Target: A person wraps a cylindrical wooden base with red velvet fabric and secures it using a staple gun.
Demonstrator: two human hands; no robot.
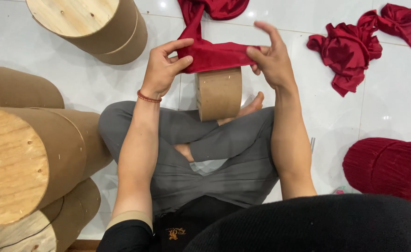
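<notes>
Pinching red cloth (pixel 217 55) | left hand (pixel 162 70) | right hand (pixel 271 58) (fingers splayed)

Red cloth (pixel 214 54), tan drum (pixel 219 93)

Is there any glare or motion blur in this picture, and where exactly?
Head view: small glare spots on the glossy white floor; the right hand fingertips slightly blurred; the left hand, red cloth and cardboard drum appear sharp; soft shadows only.
</notes>
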